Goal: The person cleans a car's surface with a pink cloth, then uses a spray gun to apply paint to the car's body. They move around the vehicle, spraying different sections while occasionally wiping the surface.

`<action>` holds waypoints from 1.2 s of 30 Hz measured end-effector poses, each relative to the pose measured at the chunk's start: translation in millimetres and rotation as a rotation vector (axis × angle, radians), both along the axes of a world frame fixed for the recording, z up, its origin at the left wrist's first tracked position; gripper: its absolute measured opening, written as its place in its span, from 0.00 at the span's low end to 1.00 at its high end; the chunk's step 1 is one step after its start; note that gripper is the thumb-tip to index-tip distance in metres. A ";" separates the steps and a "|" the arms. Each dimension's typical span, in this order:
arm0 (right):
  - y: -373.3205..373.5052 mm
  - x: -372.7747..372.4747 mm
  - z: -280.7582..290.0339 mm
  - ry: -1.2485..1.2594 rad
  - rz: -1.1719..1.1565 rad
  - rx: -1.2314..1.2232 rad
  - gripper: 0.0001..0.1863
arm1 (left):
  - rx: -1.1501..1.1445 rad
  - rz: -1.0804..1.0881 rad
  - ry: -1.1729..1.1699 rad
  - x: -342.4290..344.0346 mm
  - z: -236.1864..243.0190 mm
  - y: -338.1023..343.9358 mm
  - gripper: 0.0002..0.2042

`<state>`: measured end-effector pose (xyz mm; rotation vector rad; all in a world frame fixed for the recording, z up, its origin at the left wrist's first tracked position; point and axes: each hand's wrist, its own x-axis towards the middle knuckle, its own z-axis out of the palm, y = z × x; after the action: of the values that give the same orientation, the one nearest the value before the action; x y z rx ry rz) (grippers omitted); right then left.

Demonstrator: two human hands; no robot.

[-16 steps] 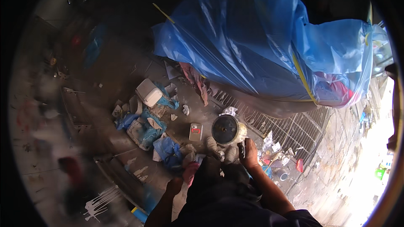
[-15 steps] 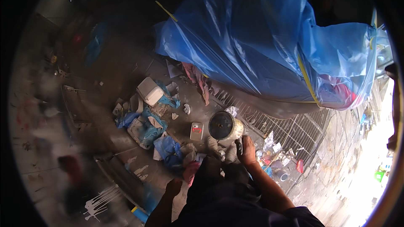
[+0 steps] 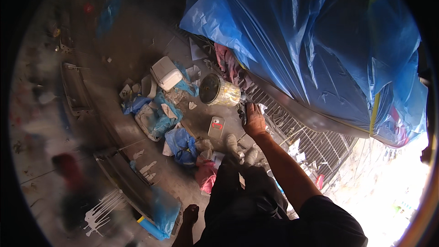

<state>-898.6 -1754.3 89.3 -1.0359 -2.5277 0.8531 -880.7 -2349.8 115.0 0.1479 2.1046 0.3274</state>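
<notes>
In my right hand (image 3: 254, 121), the fingers curl round a small dark tool with shiny spots (image 3: 242, 111), whose kind I cannot make out. Just beyond it is a bucket (image 3: 226, 93), its side stained yellow and white and its round top dark. Whether the bucket stands or tilts is unclear. My left hand (image 3: 190, 214) hangs low beside my leg, its fingers curled and nothing visible in them. A flat light-coloured tin (image 3: 216, 127) with a red mark lies on the floor by my shoes (image 3: 232, 144).
Blue plastic sheeting (image 3: 292, 41) covers a large object at the right, above a metal floor grating (image 3: 315, 148). Left of the tin lie crumpled blue plastic (image 3: 180, 144), a white container (image 3: 166, 73) and a pink bag (image 3: 206, 176). A long dark panel (image 3: 121, 180) lies farther left.
My right hand has reached forward and left with the dark tool. The bucket sits farther left in view and shows more of its side. My left hand has dropped lower, and the view has shifted.
</notes>
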 end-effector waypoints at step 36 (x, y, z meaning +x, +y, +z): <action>-84.3 557.5 58.3 0.464 -0.721 -0.643 0.24 | -0.067 -1.227 0.064 -15.1 65.2 460.8 0.22</action>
<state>-341.1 -1838.6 147.6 -1.5515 -1.3443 1.4645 -895.8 -1889.0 180.2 1.3250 1.7055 -0.4871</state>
